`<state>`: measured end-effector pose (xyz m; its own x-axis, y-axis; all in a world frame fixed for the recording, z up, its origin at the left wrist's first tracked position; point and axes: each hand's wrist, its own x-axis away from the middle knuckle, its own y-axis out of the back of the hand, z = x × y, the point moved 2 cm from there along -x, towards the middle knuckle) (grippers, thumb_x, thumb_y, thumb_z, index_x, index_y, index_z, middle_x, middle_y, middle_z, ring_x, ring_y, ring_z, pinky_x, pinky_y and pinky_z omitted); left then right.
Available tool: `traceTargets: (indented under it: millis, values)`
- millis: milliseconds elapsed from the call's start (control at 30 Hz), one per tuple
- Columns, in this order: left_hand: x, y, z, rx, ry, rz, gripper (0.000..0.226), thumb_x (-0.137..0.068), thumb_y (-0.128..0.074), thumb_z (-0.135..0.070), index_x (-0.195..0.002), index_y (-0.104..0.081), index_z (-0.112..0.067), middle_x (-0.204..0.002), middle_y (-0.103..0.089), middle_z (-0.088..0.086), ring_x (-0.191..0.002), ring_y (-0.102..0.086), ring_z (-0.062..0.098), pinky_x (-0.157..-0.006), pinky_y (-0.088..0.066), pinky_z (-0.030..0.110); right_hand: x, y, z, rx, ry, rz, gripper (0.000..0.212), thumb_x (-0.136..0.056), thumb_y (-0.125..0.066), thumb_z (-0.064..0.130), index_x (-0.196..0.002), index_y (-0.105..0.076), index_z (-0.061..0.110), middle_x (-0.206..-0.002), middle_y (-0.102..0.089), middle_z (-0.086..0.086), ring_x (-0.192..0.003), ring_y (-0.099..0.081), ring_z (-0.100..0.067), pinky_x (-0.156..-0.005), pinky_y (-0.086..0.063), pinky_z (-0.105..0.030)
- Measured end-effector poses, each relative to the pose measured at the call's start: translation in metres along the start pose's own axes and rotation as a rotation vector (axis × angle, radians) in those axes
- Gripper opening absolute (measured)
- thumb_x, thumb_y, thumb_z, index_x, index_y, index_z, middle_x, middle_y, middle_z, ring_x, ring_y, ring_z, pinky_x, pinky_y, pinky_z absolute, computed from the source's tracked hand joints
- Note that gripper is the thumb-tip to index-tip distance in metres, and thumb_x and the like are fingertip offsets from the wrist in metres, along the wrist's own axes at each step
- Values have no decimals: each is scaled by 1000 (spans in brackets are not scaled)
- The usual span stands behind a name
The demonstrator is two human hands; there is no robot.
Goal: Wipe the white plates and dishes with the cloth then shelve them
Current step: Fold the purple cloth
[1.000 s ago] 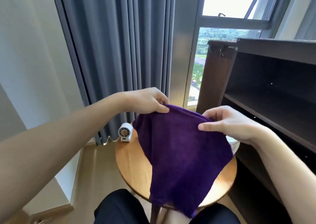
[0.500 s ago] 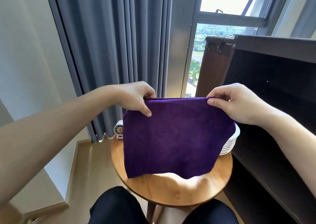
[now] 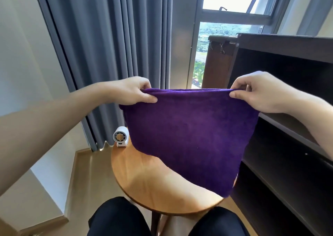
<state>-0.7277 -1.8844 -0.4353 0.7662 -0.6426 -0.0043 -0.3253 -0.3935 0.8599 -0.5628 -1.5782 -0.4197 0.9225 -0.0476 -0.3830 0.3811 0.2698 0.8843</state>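
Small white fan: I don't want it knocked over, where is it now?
Head view: the fan stands at the far left edge of the round table, just left of the purple cloth, by the grey curtain.

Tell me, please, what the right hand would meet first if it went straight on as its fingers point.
The right hand points its fingers along the top edge of the purple fabric cloth, which both hands pinch; it would probably meet the left hand first, though depth is unclear.
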Motion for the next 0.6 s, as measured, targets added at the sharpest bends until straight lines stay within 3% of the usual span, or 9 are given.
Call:
traceTargets:
  millis: [133,200,333,467,533,600]
  values:
    - [-1,25,-21,116,-45,31,14,-91,-74,-31,-90,-65,-20,-72,-71,-9,-52,-61,2,-40,-41,14,5,2,-16,-6,-47,5,12,-94,-74,19,-83,-76,22,-70,-68,7,-65,-62,-8,-61,-41,-21]
    - [-1,36,-28,119,-68,11,6,-94,-70,-21,-88,-67,-19,-70,-69,-9,-54,-60,3,-43,-42,14,6,2,-22,-21,-56,-1,10,-93,-74,13,-88,-77,21,-74,-71,3,-69,-65,-14,-64,-45,-26]
    - [-2,48,-34,10,-148,-140,6,-91,-75,-21,-89,-69,-21,-72,-68,-13,-59,-60,-2,-54,-46,14,0,5,-29,-92,-54,-39,14,-92,-72,2,-93,-77,15,-85,-73,1,-80,-68,-20,-73,-51,-32]
    - [-3,49,-35,-56,-178,-252,13,-90,-76,-31,-88,-68,-21,-79,-67,-7,-68,-60,8,-65,-46,22,-6,2,-34,-66,-126,-22,11,-98,-67,12,-90,-73,16,-85,-72,1,-79,-65,-17,-69,-46,-29]
    - [-4,47,-35,-89,-141,-239,19,-90,-75,-36,-86,-67,-18,-81,-69,-4,-70,-61,10,-65,-47,25,-6,1,-34,-101,-166,18,16,-101,-64,14,-86,-71,16,-82,-73,-4,-77,-66,-25,-68,-47,-30]
    - [-4,45,-33,2,-48,-136,21,-92,-74,-34,-82,-68,-16,-80,-73,0,-69,-67,13,-62,-51,26,-3,2,-35,-321,-202,103,17,-102,-62,9,-88,-72,12,-82,-76,-13,-75,-68,-31,-68,-51,-33]
